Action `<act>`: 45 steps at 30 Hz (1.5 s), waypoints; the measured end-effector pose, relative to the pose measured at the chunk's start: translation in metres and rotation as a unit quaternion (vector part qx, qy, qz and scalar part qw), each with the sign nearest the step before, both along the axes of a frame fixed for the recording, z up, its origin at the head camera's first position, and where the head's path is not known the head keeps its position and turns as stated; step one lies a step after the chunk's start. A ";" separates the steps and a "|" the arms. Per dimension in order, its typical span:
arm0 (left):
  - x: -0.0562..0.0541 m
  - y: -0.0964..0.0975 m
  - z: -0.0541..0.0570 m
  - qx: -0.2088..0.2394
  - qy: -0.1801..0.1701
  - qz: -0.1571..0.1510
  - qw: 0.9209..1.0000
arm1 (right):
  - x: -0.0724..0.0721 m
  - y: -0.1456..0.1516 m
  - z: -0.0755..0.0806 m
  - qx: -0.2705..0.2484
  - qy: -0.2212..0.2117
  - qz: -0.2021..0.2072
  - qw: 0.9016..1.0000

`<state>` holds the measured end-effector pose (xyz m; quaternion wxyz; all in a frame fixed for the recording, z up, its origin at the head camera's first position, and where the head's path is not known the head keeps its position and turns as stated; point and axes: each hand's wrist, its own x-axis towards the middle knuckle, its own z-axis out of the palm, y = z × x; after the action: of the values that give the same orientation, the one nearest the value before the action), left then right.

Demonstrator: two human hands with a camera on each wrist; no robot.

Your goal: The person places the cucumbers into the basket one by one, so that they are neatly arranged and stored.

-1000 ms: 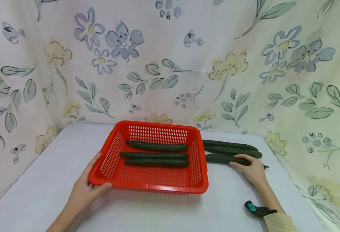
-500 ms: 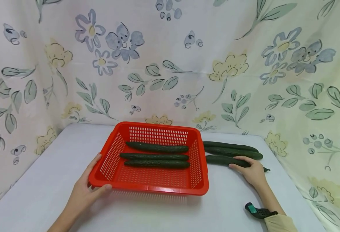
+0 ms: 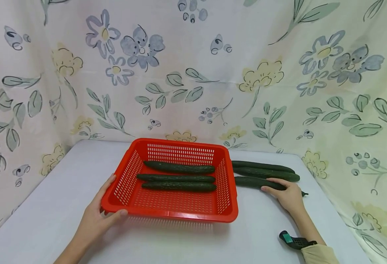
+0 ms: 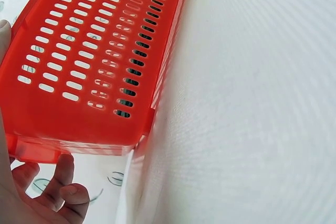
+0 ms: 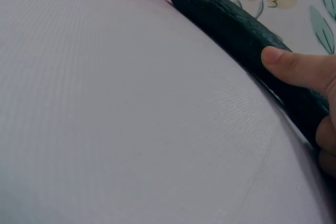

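A red plastic basket [image 3: 170,213] with slotted walls stands mid-table, three dark green cucumbers [image 3: 179,168] lying lengthwise inside. At its left front corner my left hand [image 3: 95,216] grips the rim, thumb over the front edge and fingers along the left side. The left wrist view shows fingers [image 4: 64,179] curled beneath the basket's lip. To the right of the basket, my right hand [image 3: 289,196] holds a cucumber [image 3: 251,182] that lies on the table, its stem end showing past the hand. In the right wrist view, the thumb [image 5: 283,64] presses on that cucumber's skin.
Behind the held cucumber lie two more cucumbers [image 3: 269,173], side by side, with their left ends close to the basket. A white cloth [image 3: 167,245] covers the table. Floral curtains [image 3: 193,110] hang at the back and sides. A black band [image 3: 295,241] circles the right wrist.
Almost nothing differs. Both hands, the basket and the cucumbers keep their places; the head view has only shifted very slightly.
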<state>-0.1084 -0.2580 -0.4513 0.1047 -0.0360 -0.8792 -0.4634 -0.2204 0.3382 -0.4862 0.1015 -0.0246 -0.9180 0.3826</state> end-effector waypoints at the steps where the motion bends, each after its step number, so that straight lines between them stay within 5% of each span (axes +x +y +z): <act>1: 0.000 0.000 0.000 -0.001 -0.001 0.000 1.000 | 0.001 0.000 0.000 -0.002 -0.001 -0.001 1.000; 31: 0.002 0.004 0.002 0.006 -0.001 0.004 1.000 | -0.001 0.003 0.018 -0.028 -0.001 -0.038 0.999; 45: 0.002 0.004 0.001 0.003 0.005 0.006 1.000 | 0.006 0.007 0.058 -0.064 0.000 -0.098 0.993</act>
<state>-0.1069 -0.2545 -0.4503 0.1117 -0.0327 -0.8773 -0.4657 -0.2148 0.3454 -0.4286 0.1368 -0.1210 -0.8850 0.4283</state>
